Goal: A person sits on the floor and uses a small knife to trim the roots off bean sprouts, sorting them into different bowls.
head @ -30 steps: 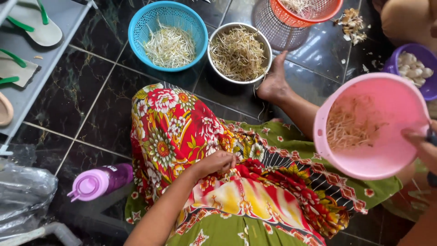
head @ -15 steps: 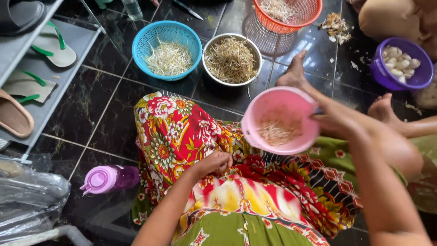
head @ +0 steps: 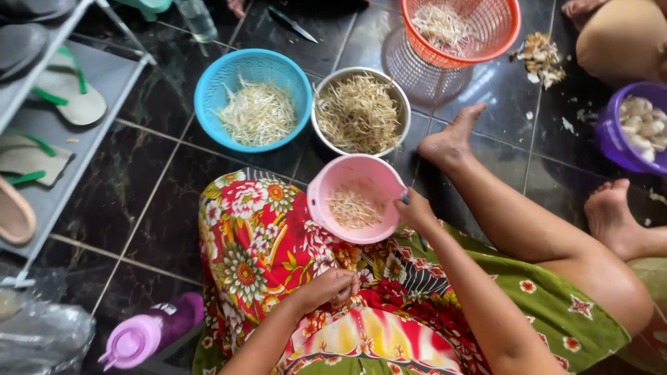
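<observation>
Your right hand (head: 415,210) has its fingers curled on the rim of the pink bowl (head: 356,199), now lowered onto your knee beside the steel bowl (head: 360,111), no longer raised. Your left hand (head: 332,287) stays in your lap, fingers pinched together on the floral cloth (head: 264,243).

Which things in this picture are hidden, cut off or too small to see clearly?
Head view only:
- Left hand: curled on the lap; whatever it holds is hidden by the fingers.
- Right hand: grips the pink bowl rim; a dark thing under it is mostly covered.
- Purple bowl: cut by the right edge.
- Purple bottle: its lower part is cut off.
</observation>
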